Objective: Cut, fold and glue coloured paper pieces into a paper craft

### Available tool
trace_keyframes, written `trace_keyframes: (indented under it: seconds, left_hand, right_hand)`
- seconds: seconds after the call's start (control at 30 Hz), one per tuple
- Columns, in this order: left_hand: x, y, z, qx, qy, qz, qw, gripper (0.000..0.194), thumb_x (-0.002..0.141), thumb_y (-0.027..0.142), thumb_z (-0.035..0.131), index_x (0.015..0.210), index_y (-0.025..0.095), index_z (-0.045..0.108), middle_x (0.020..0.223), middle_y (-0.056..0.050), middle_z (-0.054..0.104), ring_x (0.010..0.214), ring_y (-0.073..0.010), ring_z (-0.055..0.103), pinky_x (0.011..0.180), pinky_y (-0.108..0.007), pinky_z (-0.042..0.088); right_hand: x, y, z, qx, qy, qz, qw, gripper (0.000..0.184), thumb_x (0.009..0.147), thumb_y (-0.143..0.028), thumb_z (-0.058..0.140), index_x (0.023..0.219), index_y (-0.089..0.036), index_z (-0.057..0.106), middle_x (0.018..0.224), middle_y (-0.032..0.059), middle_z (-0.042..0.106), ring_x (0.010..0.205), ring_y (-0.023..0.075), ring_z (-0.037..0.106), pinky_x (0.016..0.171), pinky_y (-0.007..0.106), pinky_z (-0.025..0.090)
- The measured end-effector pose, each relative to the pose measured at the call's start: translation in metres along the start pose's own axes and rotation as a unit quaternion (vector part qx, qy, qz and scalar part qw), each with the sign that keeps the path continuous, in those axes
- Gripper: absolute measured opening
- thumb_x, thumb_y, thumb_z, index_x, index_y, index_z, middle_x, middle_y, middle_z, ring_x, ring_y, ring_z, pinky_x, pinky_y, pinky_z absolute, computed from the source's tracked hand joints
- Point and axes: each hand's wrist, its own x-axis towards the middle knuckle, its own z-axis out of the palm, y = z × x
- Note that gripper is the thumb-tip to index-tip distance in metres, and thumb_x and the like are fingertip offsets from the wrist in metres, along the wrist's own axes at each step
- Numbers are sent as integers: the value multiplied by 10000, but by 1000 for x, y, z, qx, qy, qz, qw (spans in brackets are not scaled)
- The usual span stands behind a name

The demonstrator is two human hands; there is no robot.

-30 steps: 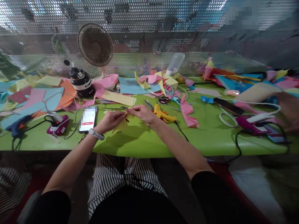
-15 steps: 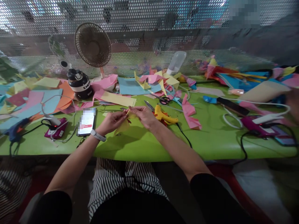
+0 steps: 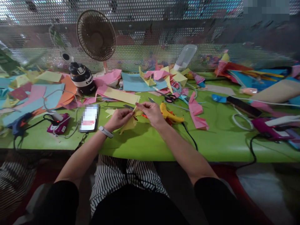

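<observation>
Both my hands meet over the green table [image 3: 211, 140], pinching one folded yellow paper piece [image 3: 128, 124]. My left hand [image 3: 119, 118], with a white wristband, grips its lower left part with closed fingers. My right hand [image 3: 151, 112] pinches the upper edge of the same piece from the right. A small red bit shows on the paper between my fingers. A yellow glue gun [image 3: 169, 115] lies just right of my right hand, its black cord running toward the table edge.
A phone [image 3: 89, 117] lies left of my hands, a purple glue gun [image 3: 56, 126] beyond it. Scissors [image 3: 167, 97], folded pink paper [image 3: 196, 111] and several coloured sheets lie behind. A small fan [image 3: 96, 36] and black flask [image 3: 82, 78] stand at the back. More glue guns and cables lie at right.
My hands stay joined on the yellow paper, turning it slightly. The camera has tilted a little, so the table sits lower left in view; the hand at far right is gone.
</observation>
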Motion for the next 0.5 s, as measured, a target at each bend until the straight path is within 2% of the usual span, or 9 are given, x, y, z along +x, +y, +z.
trace_keyframes:
  seconds: [0.2,0.33,0.43,0.5]
  left_hand:
    - [-3,-6,1,-26,1,-28,999,390,920,500,566,813,150,700,661,-38,640,528,-102,488,481,-225,349]
    - [-6,-7,-2,-91,-6,-58,994,396,902,519,596,831,145,702,730,-68,700,562,-113,562,517,-232,416]
    - [-8,-8,-5,-115,-7,-75,991,391,898,515,607,858,141,711,805,-91,742,597,-118,599,543,-230,446]
    - [-9,-9,-6,-118,-1,-76,990,385,896,507,615,866,137,714,829,-99,753,615,-118,612,553,-225,455]
  right_hand:
    - [-1,5,1,-97,17,-60,993,504,684,-708,732,713,-205,720,583,-22,578,555,128,483,530,272,375]
    - [1,4,1,-74,16,-41,996,508,710,-718,703,736,-211,715,637,-8,613,602,139,519,558,269,406]
    - [3,4,1,-71,-23,-18,997,517,737,-726,670,737,-210,704,660,1,625,611,138,522,573,270,414]
    - [3,5,1,-94,-35,-27,995,520,719,-723,688,712,-203,688,630,-10,599,584,128,490,564,269,395]
